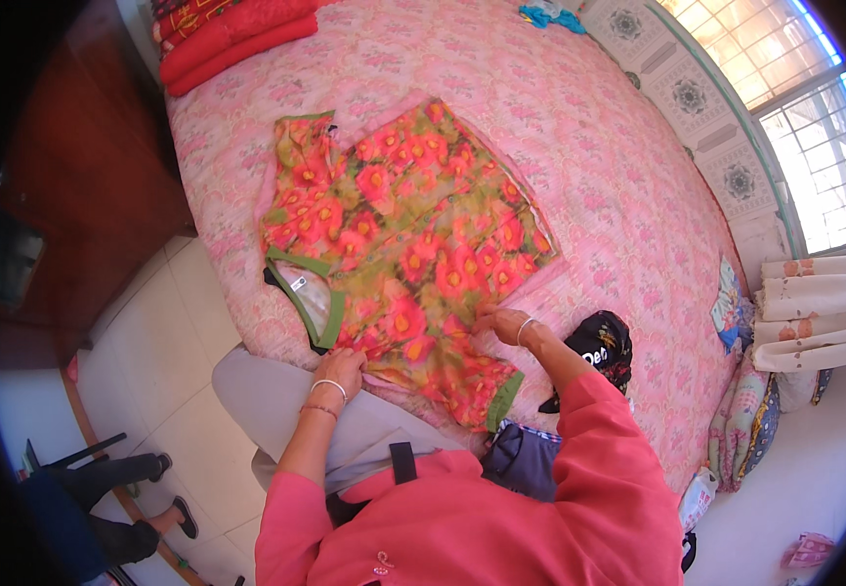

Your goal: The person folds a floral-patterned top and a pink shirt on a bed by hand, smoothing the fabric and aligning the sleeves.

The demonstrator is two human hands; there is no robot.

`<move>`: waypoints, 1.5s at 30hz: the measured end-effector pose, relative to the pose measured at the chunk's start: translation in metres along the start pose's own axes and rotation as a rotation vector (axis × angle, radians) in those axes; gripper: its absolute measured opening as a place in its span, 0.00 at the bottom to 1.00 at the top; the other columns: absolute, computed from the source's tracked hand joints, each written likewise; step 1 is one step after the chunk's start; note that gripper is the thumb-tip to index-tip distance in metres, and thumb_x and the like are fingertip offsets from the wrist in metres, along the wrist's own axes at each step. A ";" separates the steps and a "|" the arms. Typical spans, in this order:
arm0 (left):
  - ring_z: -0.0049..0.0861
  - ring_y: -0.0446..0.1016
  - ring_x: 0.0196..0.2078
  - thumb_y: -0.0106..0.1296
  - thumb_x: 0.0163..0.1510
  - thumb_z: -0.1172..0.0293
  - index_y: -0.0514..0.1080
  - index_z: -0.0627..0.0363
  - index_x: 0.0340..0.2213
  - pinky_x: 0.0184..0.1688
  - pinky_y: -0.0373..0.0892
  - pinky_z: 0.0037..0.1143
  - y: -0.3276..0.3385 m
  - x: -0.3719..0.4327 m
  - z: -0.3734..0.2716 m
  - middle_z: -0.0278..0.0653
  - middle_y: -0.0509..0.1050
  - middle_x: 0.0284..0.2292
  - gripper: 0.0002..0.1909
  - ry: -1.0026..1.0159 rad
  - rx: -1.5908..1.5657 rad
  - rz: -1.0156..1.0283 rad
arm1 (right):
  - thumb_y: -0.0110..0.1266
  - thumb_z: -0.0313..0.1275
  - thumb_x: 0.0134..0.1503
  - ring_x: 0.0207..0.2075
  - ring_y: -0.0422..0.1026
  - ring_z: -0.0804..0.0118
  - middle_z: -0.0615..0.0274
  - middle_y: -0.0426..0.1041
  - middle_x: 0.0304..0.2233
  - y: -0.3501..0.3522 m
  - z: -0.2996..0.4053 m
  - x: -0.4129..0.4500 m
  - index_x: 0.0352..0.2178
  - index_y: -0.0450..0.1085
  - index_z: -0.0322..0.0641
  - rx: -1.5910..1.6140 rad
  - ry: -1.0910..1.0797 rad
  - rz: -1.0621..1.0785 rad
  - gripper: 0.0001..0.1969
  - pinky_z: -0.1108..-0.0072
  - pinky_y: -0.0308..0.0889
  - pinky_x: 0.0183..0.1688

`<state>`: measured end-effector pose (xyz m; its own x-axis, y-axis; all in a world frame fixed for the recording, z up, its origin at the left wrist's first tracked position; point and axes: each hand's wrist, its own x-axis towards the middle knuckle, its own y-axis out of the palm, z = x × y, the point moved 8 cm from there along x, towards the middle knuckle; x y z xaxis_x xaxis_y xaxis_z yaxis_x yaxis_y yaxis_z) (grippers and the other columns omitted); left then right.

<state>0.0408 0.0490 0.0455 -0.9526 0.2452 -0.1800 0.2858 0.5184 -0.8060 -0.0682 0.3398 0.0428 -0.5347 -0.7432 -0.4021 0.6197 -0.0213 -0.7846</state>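
An orange, red and green floral short-sleeved shirt [394, 242] lies spread on the bed with its front up. Green trim edges the neckline and the sleeve cuffs, and a pale label shows inside the collar. My left hand [340, 371] pinches the shoulder edge beside the neckline. Near the underarm of the closer sleeve, my right hand [500, 323] has its fingers together on the fabric. Pink cloth peeks out along the shirt's edges, and a dark piece shows behind the collar.
Folded red bedding [240, 47] is stacked at the far left of the pink floral bedspread [635, 212]. A black patterned garment [602, 348] and dark blue cloth [522, 461] lie near my right arm. Another person's legs [119, 483] are at lower left, near a wooden cabinet [93, 190].
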 end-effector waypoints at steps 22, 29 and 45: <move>0.40 0.70 0.35 0.49 0.42 0.77 0.70 0.54 0.24 0.38 0.67 0.34 0.003 0.001 0.003 0.41 0.71 0.26 0.04 -0.016 0.002 0.002 | 0.40 0.13 0.44 0.47 0.69 0.59 0.66 0.71 0.45 -0.014 -0.042 0.004 0.33 0.72 0.46 0.053 0.150 -0.069 0.20 0.74 0.66 0.46; 0.39 0.70 0.35 0.49 0.42 0.76 0.70 0.54 0.24 0.39 0.67 0.34 0.004 0.003 0.001 0.41 0.71 0.27 0.04 0.002 0.006 -0.004 | 0.45 0.14 0.47 0.37 0.72 0.59 0.59 0.74 0.35 -0.012 -0.055 0.011 0.31 0.71 0.41 0.173 0.024 -0.100 0.13 0.74 0.67 0.39; 0.39 0.70 0.35 0.49 0.41 0.77 0.70 0.54 0.24 0.39 0.67 0.34 0.003 0.005 0.000 0.42 0.71 0.27 0.05 -0.016 -0.005 0.026 | 0.42 0.18 0.49 0.41 0.72 0.56 0.58 0.74 0.36 -0.017 -0.092 -0.008 0.37 0.72 0.46 0.113 0.246 -0.191 0.17 0.72 0.66 0.42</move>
<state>0.0374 0.0518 0.0421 -0.9466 0.2450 -0.2098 0.3106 0.5165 -0.7980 -0.1272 0.4073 0.0158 -0.7614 -0.5353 -0.3658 0.5475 -0.2287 -0.8049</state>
